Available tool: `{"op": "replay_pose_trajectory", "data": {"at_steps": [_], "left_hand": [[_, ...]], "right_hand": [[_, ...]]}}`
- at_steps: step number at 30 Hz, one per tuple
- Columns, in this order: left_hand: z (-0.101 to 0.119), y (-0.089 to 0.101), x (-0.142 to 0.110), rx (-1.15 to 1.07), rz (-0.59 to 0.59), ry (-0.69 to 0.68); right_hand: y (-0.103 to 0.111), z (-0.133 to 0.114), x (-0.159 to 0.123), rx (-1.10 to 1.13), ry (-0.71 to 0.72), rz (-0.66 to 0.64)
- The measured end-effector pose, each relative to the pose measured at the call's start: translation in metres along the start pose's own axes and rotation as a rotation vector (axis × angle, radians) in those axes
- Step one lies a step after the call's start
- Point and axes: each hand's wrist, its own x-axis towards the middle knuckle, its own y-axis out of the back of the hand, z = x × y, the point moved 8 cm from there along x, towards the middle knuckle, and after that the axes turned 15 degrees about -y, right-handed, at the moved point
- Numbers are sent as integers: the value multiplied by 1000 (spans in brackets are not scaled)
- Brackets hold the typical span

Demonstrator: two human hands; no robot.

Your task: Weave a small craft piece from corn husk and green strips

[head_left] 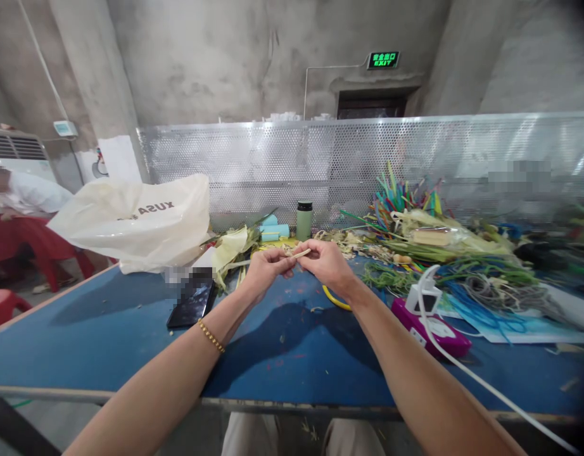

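Between my two hands, above the middle of the blue table [144, 354], runs a thin pale strip [302, 254] that looks like straw or leaf. My left hand [269, 269] pinches it, and a length of it sticks out to the left past the fingers. The fingers of my right hand [326, 261] are closed on its other end. Below my right wrist lies a yellow curved piece [337, 299]. Pale green husk-like leaves [231, 248] are heaped just left of my left hand.
A white plastic bag [140, 218] and a dark phone [192, 304] are on the left. Behind my hands stands a green bottle [304, 221]. Coloured strips [401, 196], cord bundles [491, 294] and a purple power strip [434, 332] with a white cable crowd the right. A person [35, 193] is far left.
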Motion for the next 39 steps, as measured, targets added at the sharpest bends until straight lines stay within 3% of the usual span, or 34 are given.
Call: {"op": "replay_pose_trajectory", "data": {"at_steps": [7, 23, 26, 31, 39], "left_hand": [[-8, 4, 0, -61, 25, 37], [-6, 9, 0, -88, 71, 26], [-9, 6, -1, -123, 54, 42], [-7, 2, -1, -125, 38, 38], [-6, -13, -6, -245, -74, 185]], "right_hand": [[0, -6, -2, -62, 88, 0], [3, -11, -3, -55, 92, 80], [9, -10, -2, -20, 47, 110], [1, -13, -5, -28, 61, 21], [11, -10, -4, -53, 5, 109]]}}
